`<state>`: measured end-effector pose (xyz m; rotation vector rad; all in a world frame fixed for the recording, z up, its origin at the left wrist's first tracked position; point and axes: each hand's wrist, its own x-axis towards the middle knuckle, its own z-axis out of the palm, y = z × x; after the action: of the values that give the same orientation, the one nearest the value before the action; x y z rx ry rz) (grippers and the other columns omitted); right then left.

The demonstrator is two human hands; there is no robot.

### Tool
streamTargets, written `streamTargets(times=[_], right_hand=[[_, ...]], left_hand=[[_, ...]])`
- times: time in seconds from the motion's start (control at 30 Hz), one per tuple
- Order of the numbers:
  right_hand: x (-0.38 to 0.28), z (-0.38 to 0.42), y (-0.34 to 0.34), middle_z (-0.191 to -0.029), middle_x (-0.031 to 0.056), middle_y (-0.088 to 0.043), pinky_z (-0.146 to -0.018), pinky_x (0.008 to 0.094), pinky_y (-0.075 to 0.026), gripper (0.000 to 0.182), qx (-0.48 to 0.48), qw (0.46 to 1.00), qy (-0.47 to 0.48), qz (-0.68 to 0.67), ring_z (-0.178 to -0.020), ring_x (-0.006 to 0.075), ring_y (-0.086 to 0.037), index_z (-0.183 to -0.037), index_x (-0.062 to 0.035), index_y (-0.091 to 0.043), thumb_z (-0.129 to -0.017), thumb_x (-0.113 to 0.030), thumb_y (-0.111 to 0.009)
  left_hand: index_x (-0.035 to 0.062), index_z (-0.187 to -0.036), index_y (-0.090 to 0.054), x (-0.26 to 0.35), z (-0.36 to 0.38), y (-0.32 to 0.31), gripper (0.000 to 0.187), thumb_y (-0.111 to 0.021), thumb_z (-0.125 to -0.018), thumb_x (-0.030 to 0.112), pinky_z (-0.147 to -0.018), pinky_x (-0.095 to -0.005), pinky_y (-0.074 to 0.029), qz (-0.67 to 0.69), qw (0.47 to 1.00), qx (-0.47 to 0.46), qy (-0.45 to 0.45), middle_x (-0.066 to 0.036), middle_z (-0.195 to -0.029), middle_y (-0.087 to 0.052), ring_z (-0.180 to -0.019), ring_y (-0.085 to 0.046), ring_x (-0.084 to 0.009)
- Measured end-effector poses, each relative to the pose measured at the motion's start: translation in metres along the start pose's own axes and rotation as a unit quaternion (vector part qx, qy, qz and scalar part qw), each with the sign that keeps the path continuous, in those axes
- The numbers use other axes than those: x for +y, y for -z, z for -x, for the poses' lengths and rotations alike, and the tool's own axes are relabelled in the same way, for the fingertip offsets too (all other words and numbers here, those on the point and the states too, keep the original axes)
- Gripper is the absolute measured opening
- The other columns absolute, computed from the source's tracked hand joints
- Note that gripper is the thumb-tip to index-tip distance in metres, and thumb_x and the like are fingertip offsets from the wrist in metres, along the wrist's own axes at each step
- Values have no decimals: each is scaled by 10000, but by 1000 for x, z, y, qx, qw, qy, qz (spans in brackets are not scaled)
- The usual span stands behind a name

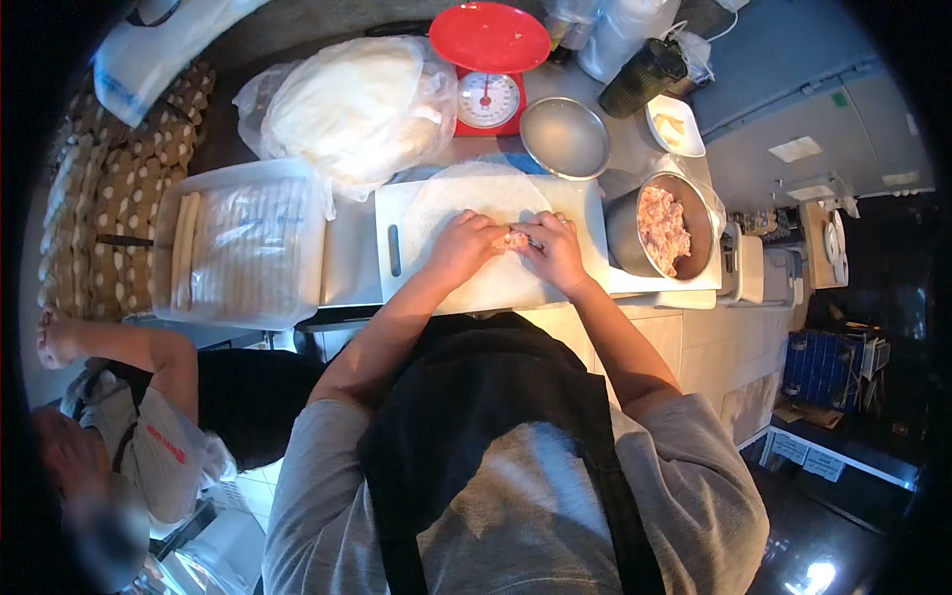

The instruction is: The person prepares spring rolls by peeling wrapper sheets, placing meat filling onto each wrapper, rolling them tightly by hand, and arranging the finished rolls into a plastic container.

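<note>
A round white wrapper sheet (446, 213) lies flat on a white cutting board (585, 223). On the sheet, a small strip of pinkish minced meat (513, 240) sits between my two hands. My left hand (466, 246) is at its left end, with curled fingers pressed on the meat. From the other side, my right hand (555, 250) pinches the right end, fingers bent inward. The fingertips hide part of the strip. Close to my right hand stands a metal pot (627, 233) with more minced meat (662, 228) in it.
Behind the board are a red dial scale (488, 99), a round metal lid (565, 137) and a plastic bag of white sheets (347, 104). A clear tub of pale rolls (248, 243) stands left, near stacked egg trays (129, 188). Another person (149, 436) is at the left.
</note>
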<state>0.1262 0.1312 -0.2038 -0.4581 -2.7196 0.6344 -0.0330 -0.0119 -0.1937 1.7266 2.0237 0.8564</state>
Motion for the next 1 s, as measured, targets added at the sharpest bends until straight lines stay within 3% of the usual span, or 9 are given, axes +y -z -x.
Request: streamTargets(times=[0.17, 0.27, 0.4, 0.57, 0.67, 0.77, 0.8, 0.93, 1.0], right_hand=[[-16, -7, 17, -894, 31, -572, -796, 388, -414, 336, 63, 992, -4, -113, -859, 243, -533, -991, -156, -722, -661, -134, -777], [-1, 2, 16, -899, 29, -573, -807, 382, -423, 348, -17, 998, -33, -53, -878, 243, -541, -992, -166, -725, -651, -129, -784], [0, 2, 20, -901, 29, -574, -813, 372, -428, 383, -5, 997, -21, -71, -892, 246, -543, -1007, -169, -722, -632, -140, -796], [17, 11, 14, -933, 29, -595, -821, 386, -426, 452, -5, 997, -26, -66, -919, 248, -548, -1052, -188, -712, -612, -206, -816], [-17, 0, 36, -921, 21, -608, -822, 375, -414, 459, 14, 999, -11, -39, -914, 240, -551, -1052, -207, -713, -607, -238, -820], [-46, -16, 36, -893, 1, -613, -800, 354, -397, 428, 0, 995, 102, -9, -888, 224, -552, -1035, -224, -719, -617, -247, -810], [-48, -20, 18, -838, -20, -600, -761, 352, -375, 322, 3, 992, 123, -32, -849, 214, -544, -943, -233, -734, -629, -260, -797], [-59, -46, -17, -687, -23, -535, -719, 367, -361, 122, 5, 991, 129, -27, -783, 211, -527, -759, -212, -719, -650, -245, -764], [-66, -54, -11, -686, -23, -540, -722, 363, -363, 104, -8, 990, 130, -44, -782, 211, -531, -749, -211, -716, -654, -225, -755]], left_hand=[[108, -1107, -674, -13, 12, 3, 365, -707, -749, 168, -877, -382, -436, 38, 996, 59, -49, -82, -1050, -649, -975, -562, -282], [106, -1060, -689, -21, 19, 11, 333, -706, -729, 132, -869, -371, -448, 17, 996, 57, -65, -77, -987, -661, -938, -576, -277], [107, -1073, -692, -24, 29, 22, 345, -699, -728, 111, -888, -368, -449, 49, 996, 61, -45, -79, -968, -673, -946, -580, -273], [108, -1111, -682, -40, 51, 28, 377, -707, -736, 130, -929, -366, -433, 47, 996, 65, -29, -83, -1074, -667, -974, -578, -272], [107, -1086, -693, -27, 57, 39, 351, -712, -737, 131, -921, -357, -438, 63, 994, 81, 23, -81, -1095, -669, -987, -582, -266], [111, -1062, -705, -21, 61, 45, 341, -725, -721, 129, -904, -350, -445, 50, 992, 116, 1, -78, -1078, -676, -1005, -584, -262], [113, -1055, -708, -22, 63, 45, 342, -731, -714, 129, -900, -349, -446, 38, 991, 128, -20, -77, -1070, -679, -1013, -583, -261], [114, -1045, -707, -45, 55, 24, 360, -756, -690, 151, -914, -361, -433, 113, 990, 82, 31, -85, -1126, -659, -1061, -568, -263], [105, -1038, -705, -49, 57, 30, 352, -762, -695, 163, -923, -357, -427, 128, 989, 60, 44, -85, -1179, -640, -1114, -554, -255]])
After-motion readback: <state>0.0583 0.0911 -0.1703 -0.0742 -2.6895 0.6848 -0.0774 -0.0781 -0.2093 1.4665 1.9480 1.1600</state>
